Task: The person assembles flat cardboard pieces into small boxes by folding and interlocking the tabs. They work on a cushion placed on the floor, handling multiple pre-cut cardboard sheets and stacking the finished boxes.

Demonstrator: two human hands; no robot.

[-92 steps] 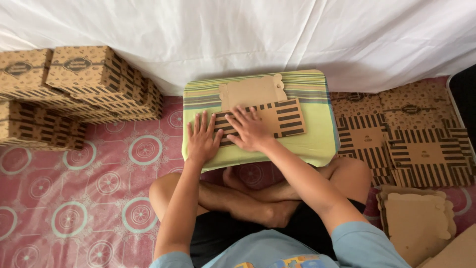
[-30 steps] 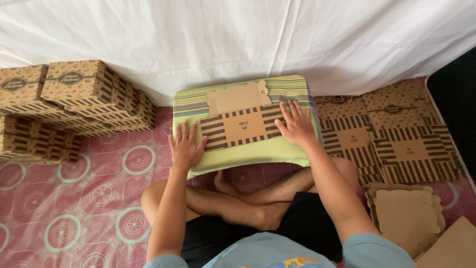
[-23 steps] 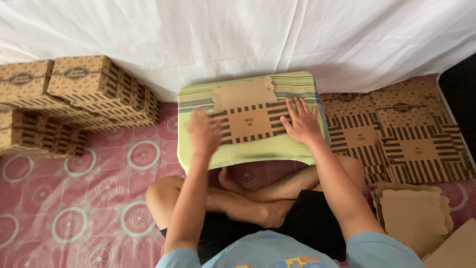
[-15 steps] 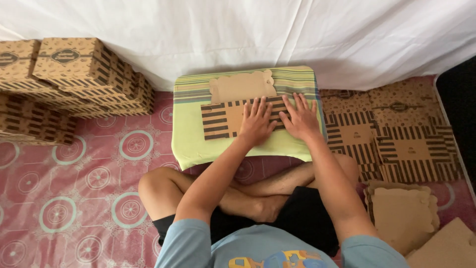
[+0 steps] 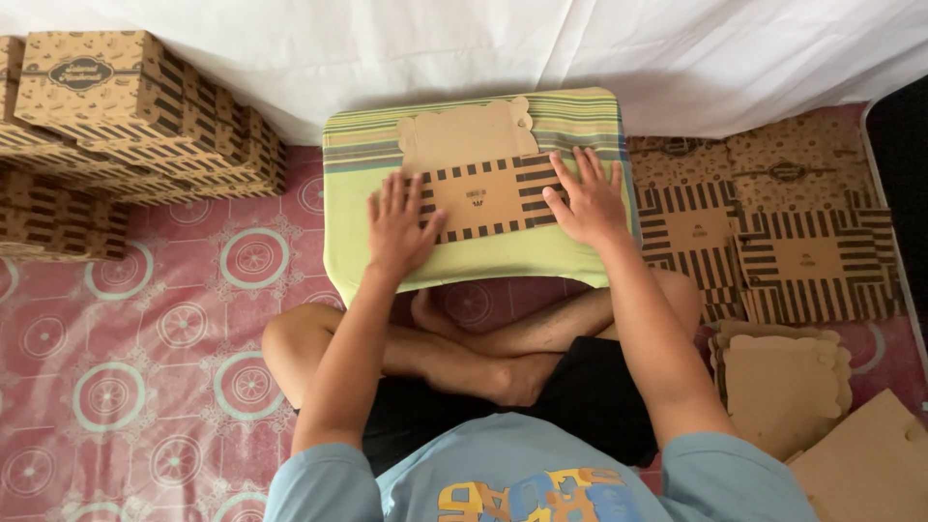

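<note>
Left hand [image 5: 398,230] and right hand [image 5: 585,200] spread flat, pressing opposite ends of flat brown striped cardboard box blank [image 5: 480,193].
Long axis left-right on green striped cushion [image 5: 483,259]; both equally near.

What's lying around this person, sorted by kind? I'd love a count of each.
Flat striped box blank under the hands: 1
Green striped cushion: 1
Stacks of folded-up boxes: 1 group at left, too overlapped to count singly
Piles of flat striped blanks: 1 spread at right
Piles of plain brown cut-outs: 1
Hands: left hand, right hand: 2
Total: 7 entries
</note>
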